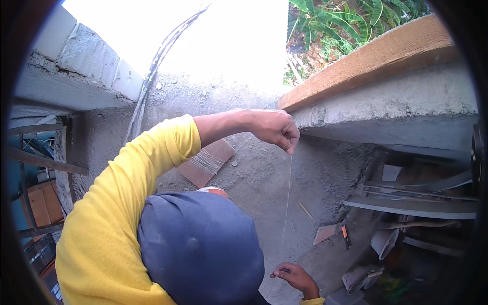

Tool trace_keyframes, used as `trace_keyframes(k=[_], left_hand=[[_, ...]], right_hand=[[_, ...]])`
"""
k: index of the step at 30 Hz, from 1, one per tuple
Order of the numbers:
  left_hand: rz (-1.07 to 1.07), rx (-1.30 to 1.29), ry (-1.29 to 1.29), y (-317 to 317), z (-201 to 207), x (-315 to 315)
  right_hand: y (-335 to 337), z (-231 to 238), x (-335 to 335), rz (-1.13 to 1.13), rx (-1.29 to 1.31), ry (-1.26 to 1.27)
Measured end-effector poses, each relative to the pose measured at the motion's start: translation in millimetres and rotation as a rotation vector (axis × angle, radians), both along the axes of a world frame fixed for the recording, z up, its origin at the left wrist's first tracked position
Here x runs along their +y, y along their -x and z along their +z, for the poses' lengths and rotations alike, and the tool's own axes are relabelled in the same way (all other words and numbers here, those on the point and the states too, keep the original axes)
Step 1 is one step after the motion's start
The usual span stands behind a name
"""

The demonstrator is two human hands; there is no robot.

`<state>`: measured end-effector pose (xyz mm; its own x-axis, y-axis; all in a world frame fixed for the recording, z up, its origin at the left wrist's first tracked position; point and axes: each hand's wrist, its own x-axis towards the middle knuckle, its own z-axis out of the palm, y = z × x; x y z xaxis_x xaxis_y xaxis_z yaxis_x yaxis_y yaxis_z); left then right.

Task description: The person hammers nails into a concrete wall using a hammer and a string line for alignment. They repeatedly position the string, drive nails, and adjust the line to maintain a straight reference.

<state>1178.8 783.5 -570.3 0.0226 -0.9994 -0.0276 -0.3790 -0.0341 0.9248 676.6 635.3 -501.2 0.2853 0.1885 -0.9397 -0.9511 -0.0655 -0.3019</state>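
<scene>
At lower left, the yellow sleeve (109, 218) is soft, matt cloth; low centre, the dark-blue head covering (203, 249) is matt cloth too. Upper right, the plank (371, 62) is grained wood above a ledge (406, 91) of rough concrete. The central thread (288, 198) is too fine to tell.

Board (209, 161) beyond a co-worker's head (201, 249), string (288, 195) right of both, cutter (346, 236) farther right

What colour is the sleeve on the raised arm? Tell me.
The sleeve is plain yellow; it shows in the head view.

Rough grey floor (325, 173), pale block wall (89, 53)
</scene>
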Motion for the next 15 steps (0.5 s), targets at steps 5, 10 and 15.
trace_keyframes(k=[5,10,15], left_hand=[[0.098,-0.023,0.014,-21.1,20.1,-7.3],[0.205,0.031,0.058,-22.2,1.3,-5.1],[0.3,0.102,0.077,-21.6,-14.9,-6.5]], right_hand=[[-26.6,24.6,11.6,-0.228,-0.161,0.113],[-43.1,31.0,28.7,-0.43,-0.298,0.214],[-47.5,28.1,30.9,-0.608,-0.353,0.305]])
